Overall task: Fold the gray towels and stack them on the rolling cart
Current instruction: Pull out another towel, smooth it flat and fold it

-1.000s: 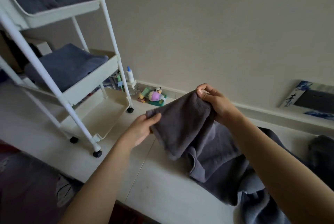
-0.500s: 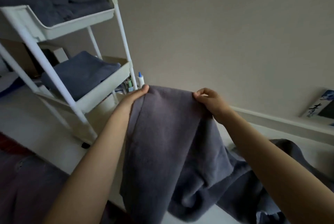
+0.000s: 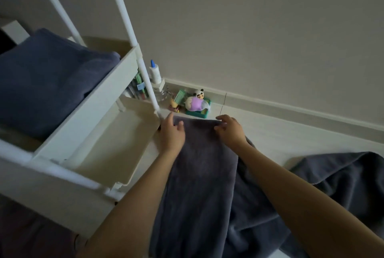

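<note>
Both hands rest on the far edge of a gray towel [image 3: 199,174]: the left hand [image 3: 172,133] lies on its left corner, the right hand [image 3: 230,131] on its right corner, fingers loosely bent; whether they pinch the cloth is unclear. The towel is dark, soft and matte, spread as a long smooth strip on the pale floor [image 3: 291,139], overlapping a crumpled heap of gray cloth [image 3: 342,178]. Just left stands a white cart [image 3: 87,133]; its middle shelf holds a folded towel [image 3: 47,79].

The pale floor [image 3: 270,131] carries spread gray towels [image 3: 203,185], a white cart [image 3: 116,83], and small toys [image 3: 196,102].
</note>
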Demonstrator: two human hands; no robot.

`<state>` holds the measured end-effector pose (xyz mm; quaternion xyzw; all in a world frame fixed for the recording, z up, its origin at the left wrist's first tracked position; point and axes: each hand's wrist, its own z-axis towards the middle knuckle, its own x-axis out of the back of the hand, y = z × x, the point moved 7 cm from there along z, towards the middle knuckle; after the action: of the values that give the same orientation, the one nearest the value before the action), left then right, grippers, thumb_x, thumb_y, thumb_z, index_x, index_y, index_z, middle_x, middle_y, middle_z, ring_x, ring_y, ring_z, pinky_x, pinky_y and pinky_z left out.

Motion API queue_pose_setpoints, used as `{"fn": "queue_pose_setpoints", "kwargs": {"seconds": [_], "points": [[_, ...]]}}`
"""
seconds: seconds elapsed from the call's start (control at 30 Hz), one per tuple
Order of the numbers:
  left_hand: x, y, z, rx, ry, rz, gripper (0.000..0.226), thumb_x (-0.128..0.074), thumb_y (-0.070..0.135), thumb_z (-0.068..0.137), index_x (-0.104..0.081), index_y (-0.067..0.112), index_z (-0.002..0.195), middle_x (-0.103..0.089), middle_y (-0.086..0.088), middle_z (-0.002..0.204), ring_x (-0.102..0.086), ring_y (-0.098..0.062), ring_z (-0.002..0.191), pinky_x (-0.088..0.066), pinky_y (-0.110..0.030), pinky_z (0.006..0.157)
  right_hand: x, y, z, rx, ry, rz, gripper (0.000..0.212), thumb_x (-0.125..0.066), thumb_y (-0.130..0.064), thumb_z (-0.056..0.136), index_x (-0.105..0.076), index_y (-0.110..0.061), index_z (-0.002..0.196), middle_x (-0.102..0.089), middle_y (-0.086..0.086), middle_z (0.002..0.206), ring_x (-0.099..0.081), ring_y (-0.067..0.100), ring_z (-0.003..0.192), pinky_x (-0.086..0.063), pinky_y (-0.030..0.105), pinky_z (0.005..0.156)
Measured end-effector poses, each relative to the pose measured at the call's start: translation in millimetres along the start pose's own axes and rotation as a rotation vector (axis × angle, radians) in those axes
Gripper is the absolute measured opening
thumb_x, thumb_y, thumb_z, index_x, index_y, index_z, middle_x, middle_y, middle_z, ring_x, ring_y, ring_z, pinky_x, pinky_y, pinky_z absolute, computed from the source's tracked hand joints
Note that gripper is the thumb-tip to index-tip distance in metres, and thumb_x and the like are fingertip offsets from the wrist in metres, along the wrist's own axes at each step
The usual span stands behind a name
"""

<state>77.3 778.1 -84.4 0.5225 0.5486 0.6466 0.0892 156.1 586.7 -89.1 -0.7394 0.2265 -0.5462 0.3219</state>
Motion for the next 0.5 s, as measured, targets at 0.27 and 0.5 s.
{"fn": "queue_pose_setpoints", "kwargs": {"seconds": [0.27,0.5], "points": [[-82,-53,-79,-0.240,-0.500,0.515,0.060,-0.028,0.043,0.099,-0.001,0.027,0.150,0.002,-0.006,0.159,0.007,-0.023,0.146,0.007,-0.046,0.115,-20,41,-79,0.175,0.172,-0.355,0.026,-0.048,-0.028,0.093,-0.062,-0.017,0.113,-0.060,0.005,0.113,-0.053,0.026,0.103,-0.044,0.038,0.090],[-77,-82,-78,-0.474,-0.448,0.899,0.071,0.014,0.068,0.081,0.023,0.033,0.142,0.022,-0.003,0.155,0.022,-0.023,0.142,0.016,-0.047,0.113,-43,111,-124,0.224,-0.018,-0.628,0.057,-0.013,-0.051,0.099,-0.031,-0.021,0.144,-0.042,0.003,0.146,-0.030,0.021,0.135,-0.008,0.028,0.113]]}}
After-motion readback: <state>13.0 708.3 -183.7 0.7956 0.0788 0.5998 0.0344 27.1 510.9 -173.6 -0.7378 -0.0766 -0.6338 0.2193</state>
